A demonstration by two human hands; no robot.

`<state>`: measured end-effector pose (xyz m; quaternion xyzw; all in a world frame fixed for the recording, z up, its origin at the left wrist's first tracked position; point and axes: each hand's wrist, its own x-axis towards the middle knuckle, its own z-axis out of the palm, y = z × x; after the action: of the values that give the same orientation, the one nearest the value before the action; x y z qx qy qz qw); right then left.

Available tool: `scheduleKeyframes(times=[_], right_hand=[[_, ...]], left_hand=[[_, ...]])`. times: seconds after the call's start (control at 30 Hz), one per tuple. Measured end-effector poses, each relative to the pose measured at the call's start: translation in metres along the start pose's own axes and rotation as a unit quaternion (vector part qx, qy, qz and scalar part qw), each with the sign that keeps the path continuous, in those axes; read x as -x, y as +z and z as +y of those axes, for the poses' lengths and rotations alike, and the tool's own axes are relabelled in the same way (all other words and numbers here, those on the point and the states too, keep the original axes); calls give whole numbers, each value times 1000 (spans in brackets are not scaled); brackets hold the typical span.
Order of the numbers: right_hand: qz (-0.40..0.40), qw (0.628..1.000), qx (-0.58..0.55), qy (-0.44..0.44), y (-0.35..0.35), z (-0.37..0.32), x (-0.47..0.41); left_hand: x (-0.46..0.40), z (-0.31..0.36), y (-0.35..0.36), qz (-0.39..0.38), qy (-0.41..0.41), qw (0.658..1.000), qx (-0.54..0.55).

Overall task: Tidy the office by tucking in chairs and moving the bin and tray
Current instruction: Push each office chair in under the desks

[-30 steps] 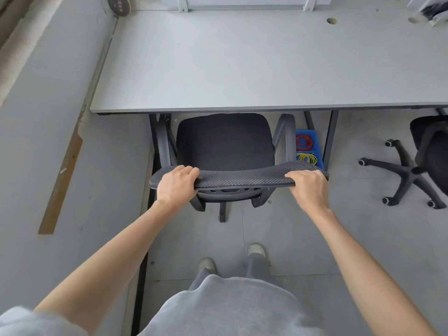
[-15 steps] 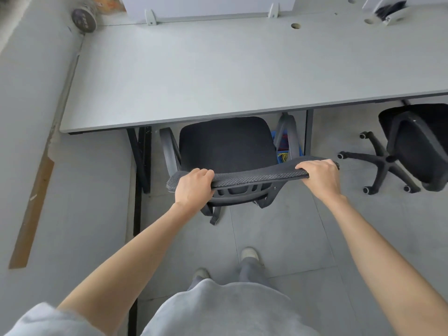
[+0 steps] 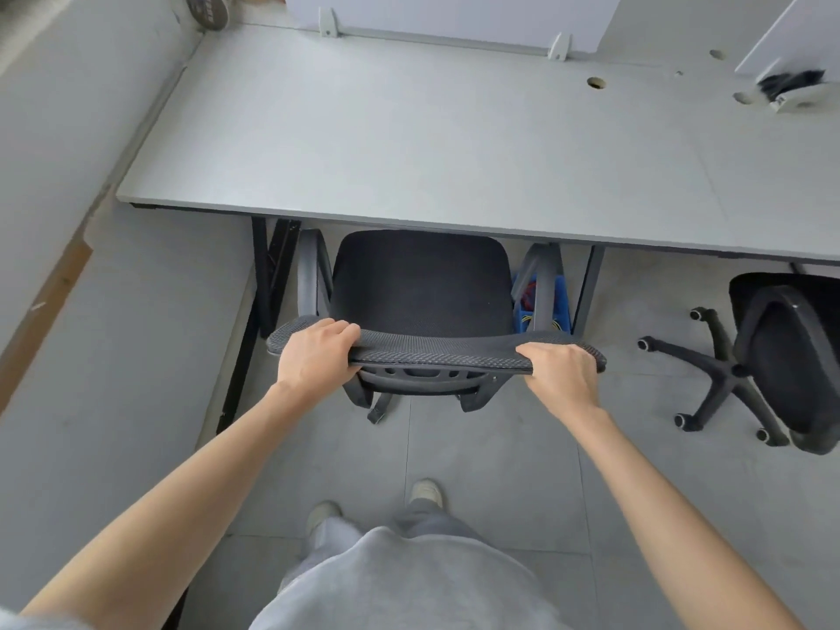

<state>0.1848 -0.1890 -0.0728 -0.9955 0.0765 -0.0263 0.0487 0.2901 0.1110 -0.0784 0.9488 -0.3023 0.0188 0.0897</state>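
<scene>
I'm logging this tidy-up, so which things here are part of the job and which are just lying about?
Part of the job: mesh chair, gripped by left hand and right hand; second chair; desk.

Lying about: blue bin under the desk; tape roll.

Bright, even daylight; wide-angle edge distortion
</scene>
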Motion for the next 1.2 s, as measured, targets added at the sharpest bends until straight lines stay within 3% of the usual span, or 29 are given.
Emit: scheduleKeyframes(times=[0.43, 0.8, 1.2], right_hand=[[-14, 999, -7, 30, 7, -13, 61], [62, 997, -38, -6, 1, 2, 132], [61, 998, -16, 8, -2, 4, 68]], left_hand=[[47, 6, -3, 1, 40, 999, 10], [104, 38, 0, -42, 101, 994, 15], [55, 20, 1, -19, 61, 998, 24]])
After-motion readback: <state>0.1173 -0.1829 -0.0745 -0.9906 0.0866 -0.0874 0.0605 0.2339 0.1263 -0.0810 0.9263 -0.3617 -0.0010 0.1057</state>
